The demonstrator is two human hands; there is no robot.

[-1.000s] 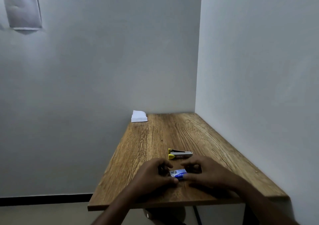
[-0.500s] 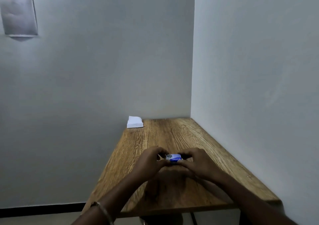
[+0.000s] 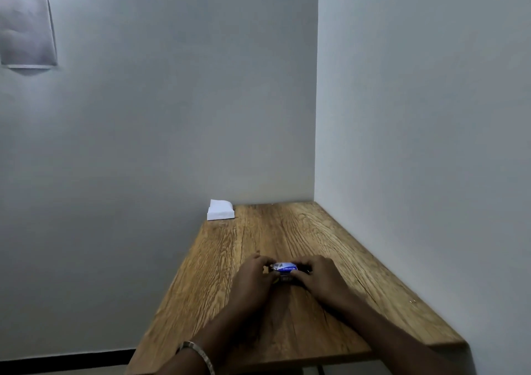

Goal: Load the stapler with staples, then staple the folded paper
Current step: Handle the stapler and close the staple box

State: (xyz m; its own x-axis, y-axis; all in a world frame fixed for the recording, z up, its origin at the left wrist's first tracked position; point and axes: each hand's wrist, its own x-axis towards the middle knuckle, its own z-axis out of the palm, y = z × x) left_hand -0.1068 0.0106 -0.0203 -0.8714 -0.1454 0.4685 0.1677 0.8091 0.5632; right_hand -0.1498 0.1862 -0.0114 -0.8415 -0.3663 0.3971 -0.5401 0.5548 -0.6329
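— Why is the desk [image 3: 330,239] looking so bare while the folded paper [image 3: 220,210] is sitting way off in the far left corner?

— I'm guessing the paper is waiting its turn; loading comes first. Both hands are meeting near the front edge, holding the staple box [image 3: 284,266] just above the wood.

— And the fingers?

— The left hand [image 3: 253,277] is pinching one end, the right hand [image 3: 319,277] is clamping the other, probably working it open. The box is looking small, blue and white. Something dark is peeking out beneath it, perhaps the stapler; I cannot tell.
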